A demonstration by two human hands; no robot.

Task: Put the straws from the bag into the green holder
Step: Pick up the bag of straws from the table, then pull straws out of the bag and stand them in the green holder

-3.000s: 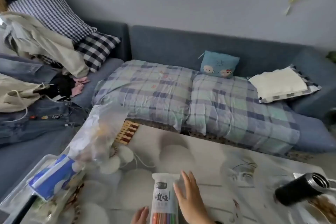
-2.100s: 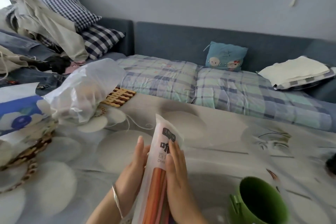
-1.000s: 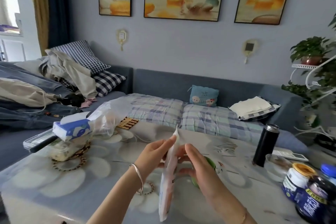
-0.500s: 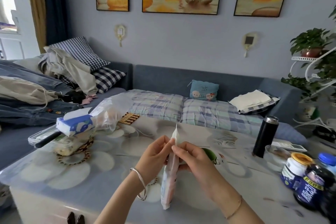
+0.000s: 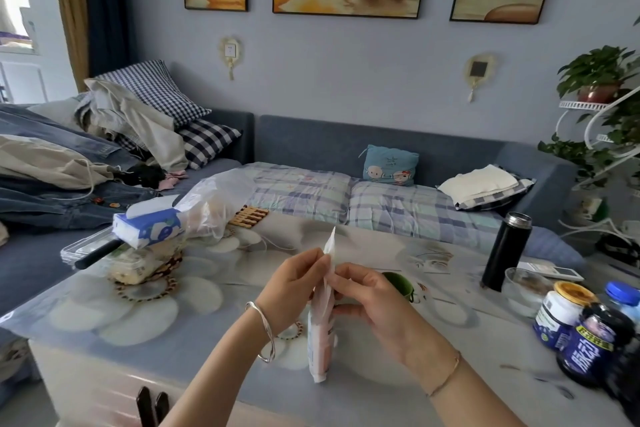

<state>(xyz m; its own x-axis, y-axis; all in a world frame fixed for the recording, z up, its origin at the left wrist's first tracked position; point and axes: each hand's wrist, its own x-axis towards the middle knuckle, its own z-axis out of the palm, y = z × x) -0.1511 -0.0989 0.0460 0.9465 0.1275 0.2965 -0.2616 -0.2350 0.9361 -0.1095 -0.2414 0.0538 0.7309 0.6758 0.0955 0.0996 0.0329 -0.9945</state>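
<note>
I hold the white straw bag (image 5: 321, 329) upright above the table, seen edge-on, its top pointing up. My left hand (image 5: 291, 288) pinches the upper part of the bag from the left. My right hand (image 5: 370, 298) pinches the same spot from the right, thumb and fingers closed on the plastic. The straws inside show only as a faint pink tint. The green holder (image 5: 401, 282) stands on the table just behind my right hand, mostly hidden by it.
A black flask (image 5: 506, 251), a glass bowl (image 5: 526, 289) and several jars (image 5: 588, 333) crowd the table's right side. On the left lie a tissue pack (image 5: 149, 227), a clear plastic bag (image 5: 214, 204) and a food box. A sofa runs behind the table.
The bag went from lying flat on the table to being held upright in both hands. My view rose from the tabletop to the room. In the last half second the hands barely moved.
</note>
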